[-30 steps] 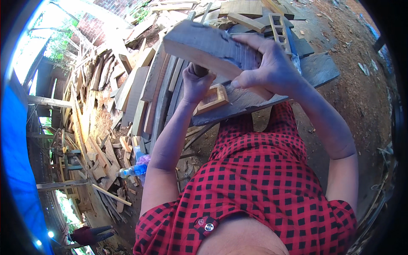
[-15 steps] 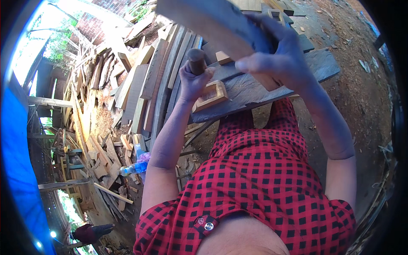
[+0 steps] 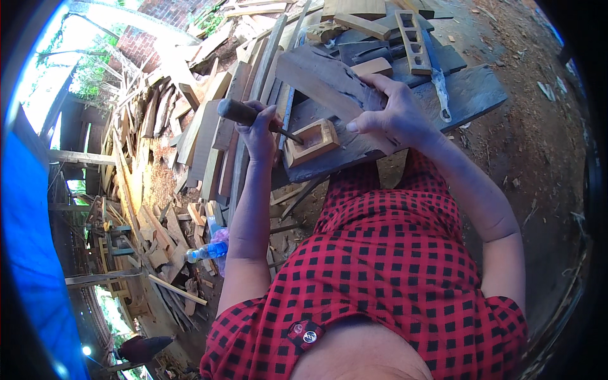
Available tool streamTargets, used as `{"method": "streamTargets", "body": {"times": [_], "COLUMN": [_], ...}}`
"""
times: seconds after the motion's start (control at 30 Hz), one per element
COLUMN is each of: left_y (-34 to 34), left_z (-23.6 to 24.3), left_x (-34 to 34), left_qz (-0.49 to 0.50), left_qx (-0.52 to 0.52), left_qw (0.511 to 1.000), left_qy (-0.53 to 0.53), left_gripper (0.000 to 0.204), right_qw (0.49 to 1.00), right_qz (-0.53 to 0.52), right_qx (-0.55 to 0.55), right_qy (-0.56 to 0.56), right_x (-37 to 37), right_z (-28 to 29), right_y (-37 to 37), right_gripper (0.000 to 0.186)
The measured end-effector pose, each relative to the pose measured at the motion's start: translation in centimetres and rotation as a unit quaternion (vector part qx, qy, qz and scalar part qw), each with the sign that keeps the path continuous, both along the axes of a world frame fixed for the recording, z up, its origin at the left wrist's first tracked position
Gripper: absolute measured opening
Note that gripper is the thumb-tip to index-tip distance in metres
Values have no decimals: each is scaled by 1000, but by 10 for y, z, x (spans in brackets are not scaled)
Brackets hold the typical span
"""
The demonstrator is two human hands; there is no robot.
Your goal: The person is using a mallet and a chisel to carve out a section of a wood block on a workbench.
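Chisel set into a small wooden frame, a grey slab held above it on the bench.

Biggest first: the weathered grey plank workbench (image 3: 472,95) runs across the top, and over on the left there's a sprawling heap of pale offcut boards (image 3: 158,152). On the bench, the right hand (image 3: 392,117) is wrapped around one end of a rough grey wooden block (image 3: 323,79), fingers curled over its edge, block tilted and angled up to the left. Next, the left hand (image 3: 258,134) is closed in a fist around the dark round wooden handle of a chisel (image 3: 244,114), its thin metal blade pointing right and touching the small light-coloured rectangular wooden frame (image 3: 310,142), which lies on the near edge of the bench, between the two hands. Farther back lies a long wooden piece with square cut-outs (image 3: 413,39).
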State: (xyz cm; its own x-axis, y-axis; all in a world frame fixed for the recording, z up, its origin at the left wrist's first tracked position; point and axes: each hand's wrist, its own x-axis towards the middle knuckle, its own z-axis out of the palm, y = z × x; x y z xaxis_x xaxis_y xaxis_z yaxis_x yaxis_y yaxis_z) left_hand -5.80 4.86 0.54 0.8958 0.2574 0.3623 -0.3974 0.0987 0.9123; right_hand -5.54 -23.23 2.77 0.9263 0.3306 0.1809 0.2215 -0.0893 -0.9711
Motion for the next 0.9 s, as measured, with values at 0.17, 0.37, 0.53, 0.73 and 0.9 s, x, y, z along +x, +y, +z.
{"method": "streamTargets", "body": {"times": [0.17, 0.37, 0.53, 0.73, 0.9], "left_y": [-12, -29, -35, -34, -27], "left_z": [7, 24, 20, 12, 21], "left_x": [17, 36, 29, 26, 19], "left_qz": [47, -25, -68, 7, 37], "left_qx": [17, 72, 132, 151, 211], "left_qw": [999, 997, 987, 987, 972], "left_qy": [16, 12, 64, 50, 92], "left_gripper": [15, 18, 28, 35, 30], "right_qw": [999, 997, 994, 993, 993], "right_qz": [-6, -36, -41, -40, -53], "right_qx": [40, 66, 99, 107, 102], "right_qy": [1, -10, 7, 16, 15], "right_x": [-6, -14, -23, -24, -25], "right_z": [6, 30, 39, 39, 36], "right_y": [0, -15, -22, -22, -24], "right_gripper": [91, 96, 92, 87, 87]}}
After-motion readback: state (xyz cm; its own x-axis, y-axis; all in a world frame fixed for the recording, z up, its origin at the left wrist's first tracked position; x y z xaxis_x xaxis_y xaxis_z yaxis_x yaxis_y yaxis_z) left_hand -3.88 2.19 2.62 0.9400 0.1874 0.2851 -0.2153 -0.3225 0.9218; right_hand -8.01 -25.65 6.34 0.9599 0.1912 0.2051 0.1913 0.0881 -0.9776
